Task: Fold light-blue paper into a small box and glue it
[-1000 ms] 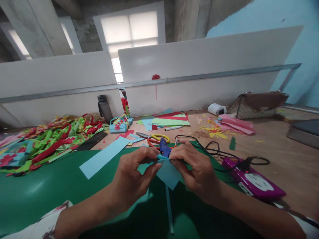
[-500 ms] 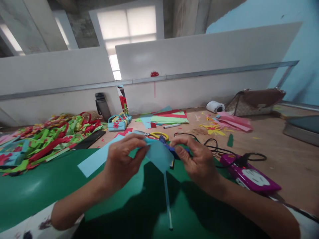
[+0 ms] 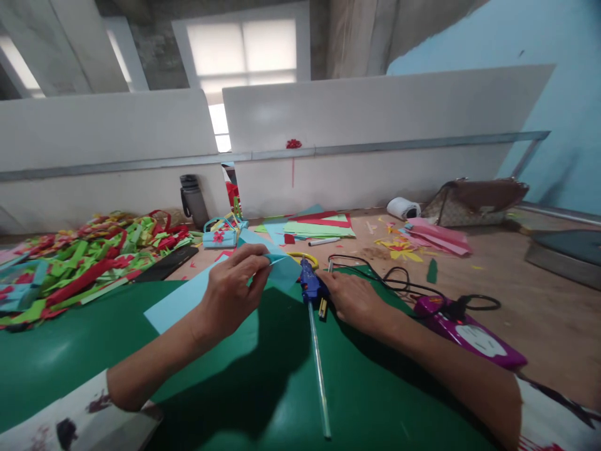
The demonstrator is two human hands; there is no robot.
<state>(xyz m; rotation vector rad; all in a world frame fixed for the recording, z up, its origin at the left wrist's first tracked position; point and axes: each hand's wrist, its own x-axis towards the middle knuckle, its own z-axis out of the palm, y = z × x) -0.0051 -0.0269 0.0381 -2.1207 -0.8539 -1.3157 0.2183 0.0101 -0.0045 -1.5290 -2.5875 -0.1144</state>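
Observation:
My left hand is raised a little above the green mat, its fingers pinched on a folded piece of light blue paper. My right hand lies low on the mat with its fingers stretched out. Its fingertips touch the side of a blue glue gun lying there. A long clear glue stick sticks out of the gun's back towards me. A light blue paper strip lies under my left wrist.
Yellow-handled scissors lie behind the gun. A purple device with a black cord sits at right. Piled red and green paper strips fill the left. Behind are a bottle, a small paper basket, coloured sheets, a brown bag.
My hands have separated. The left has lifted the blue paper up and left on its own; the right has lowered the glue gun onto the mat and flattened beside it.

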